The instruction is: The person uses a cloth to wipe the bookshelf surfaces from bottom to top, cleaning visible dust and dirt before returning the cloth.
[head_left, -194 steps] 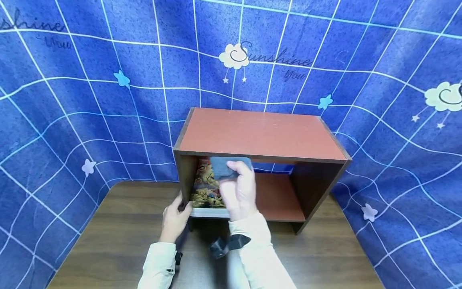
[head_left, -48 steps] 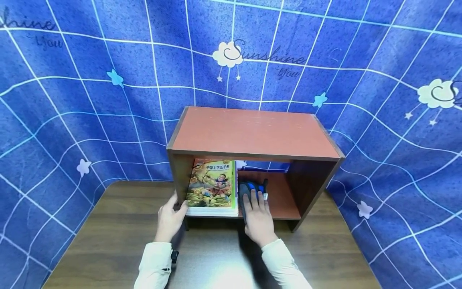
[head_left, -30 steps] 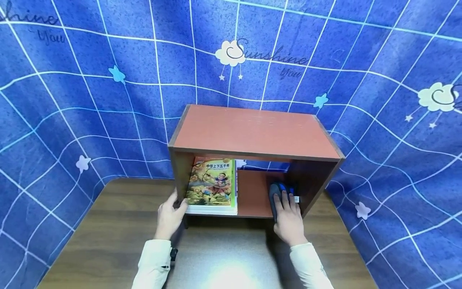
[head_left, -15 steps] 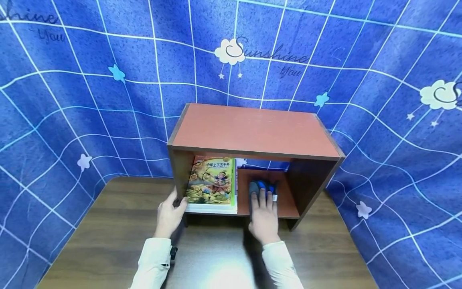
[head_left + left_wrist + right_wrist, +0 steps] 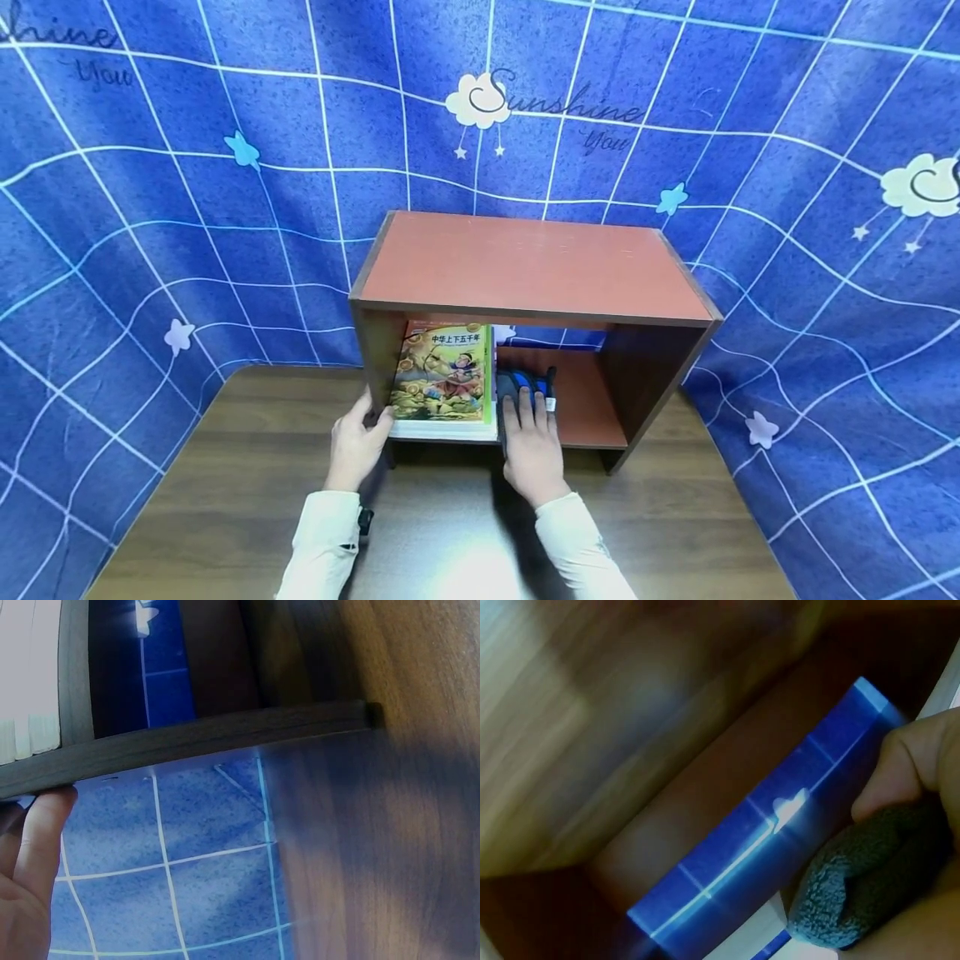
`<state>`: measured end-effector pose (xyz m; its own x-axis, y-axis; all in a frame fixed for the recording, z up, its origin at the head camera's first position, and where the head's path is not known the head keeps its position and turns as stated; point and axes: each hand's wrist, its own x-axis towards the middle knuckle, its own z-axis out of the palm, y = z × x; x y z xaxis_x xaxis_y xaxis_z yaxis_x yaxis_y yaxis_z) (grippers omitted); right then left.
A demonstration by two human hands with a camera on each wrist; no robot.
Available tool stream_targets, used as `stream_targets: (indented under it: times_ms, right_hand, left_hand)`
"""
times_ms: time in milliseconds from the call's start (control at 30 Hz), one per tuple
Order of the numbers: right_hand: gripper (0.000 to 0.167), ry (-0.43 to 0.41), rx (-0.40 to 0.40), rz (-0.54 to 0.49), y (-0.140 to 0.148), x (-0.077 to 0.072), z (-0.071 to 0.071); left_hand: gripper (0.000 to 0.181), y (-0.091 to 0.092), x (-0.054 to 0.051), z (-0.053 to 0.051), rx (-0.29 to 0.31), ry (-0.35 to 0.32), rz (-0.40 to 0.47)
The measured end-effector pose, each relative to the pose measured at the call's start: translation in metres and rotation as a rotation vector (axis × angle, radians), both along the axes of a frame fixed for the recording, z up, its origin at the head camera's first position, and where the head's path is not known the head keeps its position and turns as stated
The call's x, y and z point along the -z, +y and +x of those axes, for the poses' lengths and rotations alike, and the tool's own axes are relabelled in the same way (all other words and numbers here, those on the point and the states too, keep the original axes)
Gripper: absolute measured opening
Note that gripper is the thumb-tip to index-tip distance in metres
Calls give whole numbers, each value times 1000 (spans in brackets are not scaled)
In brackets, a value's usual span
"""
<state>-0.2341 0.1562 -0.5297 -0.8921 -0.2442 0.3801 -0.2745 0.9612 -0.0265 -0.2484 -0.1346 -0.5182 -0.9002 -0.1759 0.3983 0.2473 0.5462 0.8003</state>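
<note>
In the head view, my left hand (image 5: 358,442) grips the left side panel (image 5: 372,358) of a small wooden shelf (image 5: 536,267). Its thumb is at the front edge and its fingers are on the outer side. My right hand (image 5: 534,454) is inside, pressing a folded dark grey cloth (image 5: 507,386) onto the reddish shelf board, fingers stretched forward. Blue and black parts show beyond those fingertips. In the right wrist view, the thumb bends against the fuzzy cloth (image 5: 836,892). Picture books (image 5: 442,375) fill the left part of the shelf, close to the cloth.
The shelf stands on a brown wooden table (image 5: 277,483), its right side panel (image 5: 660,383) beyond my right hand. A blue gridded curtain (image 5: 285,242) with stars and clouds hangs behind and at both sides. The shelf's back is open to the curtain.
Earlier my right hand held the cloth raised before the shelf. Then it pressed the cloth to the board, slid it right to the side panel, and back left beside the books. My left hand stayed put.
</note>
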Motion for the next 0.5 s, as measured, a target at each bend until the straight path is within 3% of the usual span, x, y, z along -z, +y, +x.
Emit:
stream_targets:
  times_ms: [333,500]
  right_hand:
    - [88,49,8,-52,91,3,7]
    - [85,54,24,-90,106,5,9]
  left_hand:
    - [41,2,-2,1,-11,34,-1]
    - [41,3,0,1,-15,36,-4]
